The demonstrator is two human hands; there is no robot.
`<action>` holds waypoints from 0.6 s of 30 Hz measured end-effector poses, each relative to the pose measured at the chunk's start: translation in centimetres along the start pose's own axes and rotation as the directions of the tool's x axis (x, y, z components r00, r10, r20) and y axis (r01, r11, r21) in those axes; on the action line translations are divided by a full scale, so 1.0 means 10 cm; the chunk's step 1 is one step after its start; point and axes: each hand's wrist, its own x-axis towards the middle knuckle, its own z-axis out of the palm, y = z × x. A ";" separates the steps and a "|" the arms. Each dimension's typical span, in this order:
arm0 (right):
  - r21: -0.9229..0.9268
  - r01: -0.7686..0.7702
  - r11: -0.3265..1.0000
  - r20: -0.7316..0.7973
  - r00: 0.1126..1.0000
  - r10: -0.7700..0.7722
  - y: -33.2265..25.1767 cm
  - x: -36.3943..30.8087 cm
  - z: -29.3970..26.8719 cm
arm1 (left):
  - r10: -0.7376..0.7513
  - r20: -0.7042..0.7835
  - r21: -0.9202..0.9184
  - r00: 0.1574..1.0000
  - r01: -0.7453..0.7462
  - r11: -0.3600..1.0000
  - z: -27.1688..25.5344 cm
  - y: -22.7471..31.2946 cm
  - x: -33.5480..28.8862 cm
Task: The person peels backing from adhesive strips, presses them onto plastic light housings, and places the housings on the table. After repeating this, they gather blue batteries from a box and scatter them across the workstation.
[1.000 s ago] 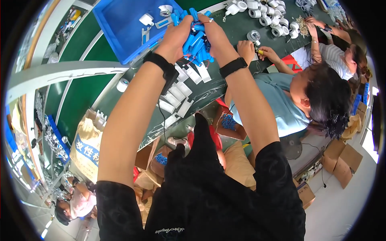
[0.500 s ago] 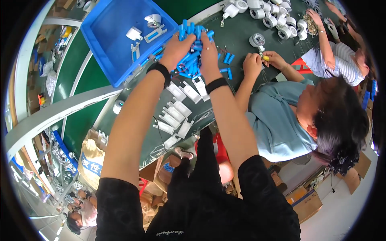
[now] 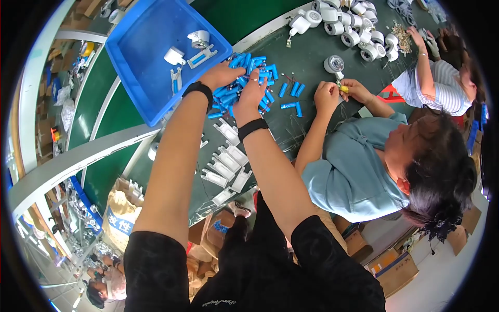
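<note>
A heap of blue cylindrical batteries [image 3: 226,96], some with thin wires, lies on the green table. My left hand [image 3: 221,76] rests against the heap's left side, its fingers stretched over the cells and partly hidden among them. My right hand [image 3: 250,98] reaches into the near side of the heap with fingers apart, touching batteries; neither hand has lifted one. Several loose batteries [image 3: 294,89] lie to the right of the heap. White plastic holders [image 3: 227,158] lie in rows on the table nearer to me, partly behind my right forearm.
A blue tray [image 3: 125,67] at the left holds white round-headed parts and holders. White round housings [image 3: 349,37] are piled at the far right. Close on my right, a co-worker in a teal top [image 3: 353,166] handles a white part [image 3: 333,64]. A metal rail [image 3: 78,161] crosses at the left.
My hands have shifted nearer to me and the right one leftward. The batteries earlier gathered upright between both hands now lie spread in a lower heap.
</note>
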 end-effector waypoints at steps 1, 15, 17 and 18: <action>-0.006 -0.013 1.000 0.007 1.000 0.013 0.00 -0.04 0.02 | -0.016 0.015 0.065 1.000 0.015 0.998 -0.03 0.00 -0.01; -0.719 0.695 -0.001 0.695 0.719 0.012 -0.46 -0.09 -0.17 | 0.132 -0.156 0.177 0.979 -0.104 0.979 -0.41 -0.17 -0.57; -0.768 0.405 0.496 0.551 0.812 0.190 -0.54 -0.01 -0.21 | 0.116 -0.167 0.231 0.979 -0.075 0.970 -0.37 -0.17 -0.59; -0.530 -0.054 0.846 0.409 0.858 0.311 -0.53 0.02 -0.15 | 0.154 -0.179 0.186 0.972 -0.121 0.975 -0.37 -0.22 -0.63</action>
